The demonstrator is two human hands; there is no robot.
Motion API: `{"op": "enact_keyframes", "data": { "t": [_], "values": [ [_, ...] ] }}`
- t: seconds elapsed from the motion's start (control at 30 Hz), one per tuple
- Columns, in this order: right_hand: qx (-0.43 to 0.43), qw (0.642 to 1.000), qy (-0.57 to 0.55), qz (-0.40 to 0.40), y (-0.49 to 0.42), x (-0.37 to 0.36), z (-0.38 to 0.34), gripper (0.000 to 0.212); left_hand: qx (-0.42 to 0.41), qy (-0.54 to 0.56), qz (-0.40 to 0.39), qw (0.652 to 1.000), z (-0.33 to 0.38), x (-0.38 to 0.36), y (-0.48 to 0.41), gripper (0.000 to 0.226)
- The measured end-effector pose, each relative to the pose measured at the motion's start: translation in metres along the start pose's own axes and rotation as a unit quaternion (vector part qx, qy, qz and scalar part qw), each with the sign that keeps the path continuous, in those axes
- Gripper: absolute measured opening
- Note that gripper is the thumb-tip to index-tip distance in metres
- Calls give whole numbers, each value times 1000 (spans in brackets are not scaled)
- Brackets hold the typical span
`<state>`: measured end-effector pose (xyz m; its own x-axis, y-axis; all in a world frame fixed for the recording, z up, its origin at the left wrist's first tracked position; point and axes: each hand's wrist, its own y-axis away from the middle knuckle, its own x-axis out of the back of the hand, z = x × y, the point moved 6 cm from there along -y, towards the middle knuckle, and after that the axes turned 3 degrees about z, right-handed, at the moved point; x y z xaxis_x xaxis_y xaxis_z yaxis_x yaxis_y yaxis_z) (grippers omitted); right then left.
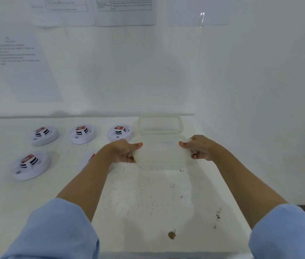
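Blue sleeves (54,230) fill the near edge, and both bare forearms reach out over the white table (148,202) to a clear plastic container (162,156) in the middle of it, near the back wall. Its lid (160,124) is off and lies just behind it. The container looks empty to me, and five smoke detectors (82,134) sit out on the table to the left, one half hidden behind the left forearm, so I judge the work barely begun: the box is opened and being positioned, with any loading and closing yet to do. The left hand (124,151) grips the left end, thumb on top, fingers (131,155) curled round the wall. The right hand (197,147) clamps the right end the same way. Whether the container rests on the table or is raised, I cannot tell.
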<state>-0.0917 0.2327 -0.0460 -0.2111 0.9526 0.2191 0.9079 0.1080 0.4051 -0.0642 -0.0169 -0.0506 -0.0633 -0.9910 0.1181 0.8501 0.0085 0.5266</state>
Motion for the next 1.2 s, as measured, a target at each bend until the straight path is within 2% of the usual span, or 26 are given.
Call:
{"op": "enact_keyframes", "data": {
  "t": [0.1,0.17,0.2,0.3,0.37,0.4,0.5,0.57,0.7,0.87,0.97,1.1,1.2],
  "values": [
    [-35,998,33,-50,11,0,1,25,-15,-55,2,998,7,-1,7,32],
    [-77,988,89,-95,22,-1,3,25,-49,-113,36,992,15,-2,12,24],
    [-97,980,128,-114,28,-1,5,30,-75,-129,59,987,20,-3,14,27],
    [-143,945,252,-154,44,-1,12,41,-141,-156,141,967,27,-6,16,60],
    [-125,924,324,-157,47,1,12,52,-146,-158,145,966,26,-9,21,65],
    [-92,926,336,-144,46,0,8,53,-124,-163,126,971,23,-10,24,66],
    [11,975,205,-81,35,-9,-9,47,-4,-175,43,984,9,-11,33,63],
    [40,985,161,-52,27,-16,-16,46,18,-146,17,989,4,-16,37,52],
    [-27,987,127,-96,24,-24,-5,35,-48,-54,68,995,3,-22,32,38],
    [-98,984,58,-134,23,-23,9,38,37,28,-4,999,-17,-33,38,32],
    [-127,981,10,-146,23,-27,15,42,45,69,-27,996,-19,-36,39,34],
    [-129,981,-35,-143,20,-28,22,36,38,76,-30,996,-19,-37,39,37],
    [-124,981,-42,-146,20,-29,21,33,15,43,3,999,-17,-35,39,35]
  ]
}}
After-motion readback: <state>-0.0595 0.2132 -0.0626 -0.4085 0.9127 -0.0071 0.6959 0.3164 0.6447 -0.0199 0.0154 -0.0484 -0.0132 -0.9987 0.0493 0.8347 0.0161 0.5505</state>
